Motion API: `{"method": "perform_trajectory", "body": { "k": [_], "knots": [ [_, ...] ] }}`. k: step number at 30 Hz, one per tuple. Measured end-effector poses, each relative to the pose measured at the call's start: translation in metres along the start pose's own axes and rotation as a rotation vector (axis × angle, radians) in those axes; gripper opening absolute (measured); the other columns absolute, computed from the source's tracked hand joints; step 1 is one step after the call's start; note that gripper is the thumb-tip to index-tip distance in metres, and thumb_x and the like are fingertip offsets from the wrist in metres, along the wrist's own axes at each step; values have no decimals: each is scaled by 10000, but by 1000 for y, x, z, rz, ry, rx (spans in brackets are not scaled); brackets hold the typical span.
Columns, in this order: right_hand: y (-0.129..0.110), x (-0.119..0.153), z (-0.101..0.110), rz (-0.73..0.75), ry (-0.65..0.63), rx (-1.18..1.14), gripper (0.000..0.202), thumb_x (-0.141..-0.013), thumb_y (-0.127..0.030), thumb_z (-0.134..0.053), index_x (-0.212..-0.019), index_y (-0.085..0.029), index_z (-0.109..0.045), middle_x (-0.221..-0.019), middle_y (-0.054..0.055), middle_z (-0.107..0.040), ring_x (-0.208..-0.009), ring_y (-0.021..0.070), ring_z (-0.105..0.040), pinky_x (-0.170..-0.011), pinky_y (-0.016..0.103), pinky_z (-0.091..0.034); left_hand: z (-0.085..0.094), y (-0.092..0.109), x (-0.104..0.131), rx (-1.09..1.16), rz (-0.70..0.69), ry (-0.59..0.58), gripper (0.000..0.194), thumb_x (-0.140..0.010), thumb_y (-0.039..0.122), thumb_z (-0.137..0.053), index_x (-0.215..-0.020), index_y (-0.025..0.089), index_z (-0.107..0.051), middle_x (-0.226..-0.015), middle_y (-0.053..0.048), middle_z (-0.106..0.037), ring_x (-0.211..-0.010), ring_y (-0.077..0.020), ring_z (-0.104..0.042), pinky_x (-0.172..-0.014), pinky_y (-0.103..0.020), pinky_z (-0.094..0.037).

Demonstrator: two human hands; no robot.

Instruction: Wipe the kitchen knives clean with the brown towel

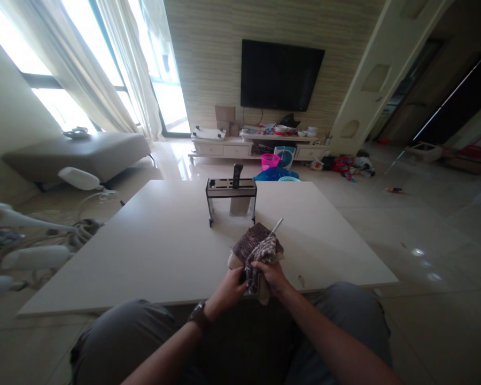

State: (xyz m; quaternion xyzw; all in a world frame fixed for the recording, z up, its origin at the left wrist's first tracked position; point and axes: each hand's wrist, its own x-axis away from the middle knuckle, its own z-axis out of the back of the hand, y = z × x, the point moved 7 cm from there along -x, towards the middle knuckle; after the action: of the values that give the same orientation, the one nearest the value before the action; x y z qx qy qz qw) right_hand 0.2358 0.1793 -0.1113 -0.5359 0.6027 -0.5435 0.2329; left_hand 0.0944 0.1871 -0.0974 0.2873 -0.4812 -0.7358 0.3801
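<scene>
A brown and white patterned cloth [256, 243] is bunched up over the near edge of the white table. My right hand [273, 275] is closed on its right side, thumb on top. Fingers curled, my left hand [233, 286] meets the cloth's lower left; what lies inside its grip is hidden. From the cloth's upper right pokes a thin, pale, straight piece [278, 225], its other end covered. Just beyond the cloth stands a knife rack [230, 191] with a dark frame and clear sides. One black-handled knife [237, 175] is upright in it, its wide blade showing below.
The white table [164, 246] spreads out before my knees. Past its far edge are a blue object [274, 174] and a pink basket [270, 162]. A low cabinet [224, 149] stands under a wall television [281, 75]. White lamp-like parts [80, 178] are at the left.
</scene>
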Motion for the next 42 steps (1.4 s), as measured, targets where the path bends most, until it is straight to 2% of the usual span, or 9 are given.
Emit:
{"method": "perform_trajectory", "body": {
  "k": [5,10,13,17,20,23,30,42],
  "knots": [
    [-17,-8,5,105,47,8,447,-455,-244,-903,-853,-170,-711,-860,47,-786,-823,263,-740,-757,371,-586,0,6,-5,-9,-25,13,200,-894,284,-594,-928,113,-693,-897,-78,-744,-780,-177,-611,-718,-261,-462],
    [-39,-17,13,134,76,-106,467,-491,-237,-899,-918,-184,-719,-895,29,-791,-846,255,-742,-776,369,-590,3,6,-5,-188,-3,-8,148,-882,252,-565,-838,140,-652,-701,1,-620,-616,-112,-429,-587,-245,-315],
    [-40,-18,15,121,56,-109,450,-520,-263,-900,-928,-185,-727,-916,36,-795,-871,259,-744,-795,369,-592,2,1,-2,-239,28,-15,141,-878,253,-568,-809,150,-635,-652,15,-575,-585,-105,-378,-563,-254,-276],
    [-28,-14,9,100,15,-61,431,-527,-284,-901,-908,-175,-732,-945,57,-796,-905,274,-744,-842,387,-586,-2,-2,-1,-163,9,-22,164,-888,264,-569,-867,138,-673,-734,-23,-667,-625,-122,-482,-594,-243,-347],
    [-21,-11,5,109,-9,-15,449,-519,-290,-906,-917,-175,-733,-962,60,-795,-921,273,-740,-860,388,-577,-2,-1,-1,-95,-1,-15,227,-896,298,-594,-971,121,-713,-875,-75,-748,-723,-168,-612,-662,-252,-430],
    [-18,-9,3,103,-25,13,467,-515,-286,-902,-934,-173,-731,-975,65,-793,-928,276,-737,-868,394,-572,-2,0,0,-63,-6,-21,259,-894,298,-607,-1030,113,-728,-961,-104,-773,-816,-214,-678,-722,-274,-479],
    [-17,-9,7,80,39,57,408,-478,-245,-872,-854,-172,-730,-877,53,-790,-873,278,-738,-842,392,-568,-7,-8,-1,-44,-6,-2,224,-876,257,-616,-997,106,-728,-942,-104,-772,-834,-223,-684,-748,-289,-503],
    [-17,-9,6,118,21,85,387,-505,-275,-875,-850,-180,-730,-956,72,-795,-928,281,-738,-870,384,-561,-7,-5,-1,-50,-4,-25,208,-875,242,-615,-994,104,-716,-957,-102,-776,-840,-223,-688,-742,-281,-495]
  ]
}}
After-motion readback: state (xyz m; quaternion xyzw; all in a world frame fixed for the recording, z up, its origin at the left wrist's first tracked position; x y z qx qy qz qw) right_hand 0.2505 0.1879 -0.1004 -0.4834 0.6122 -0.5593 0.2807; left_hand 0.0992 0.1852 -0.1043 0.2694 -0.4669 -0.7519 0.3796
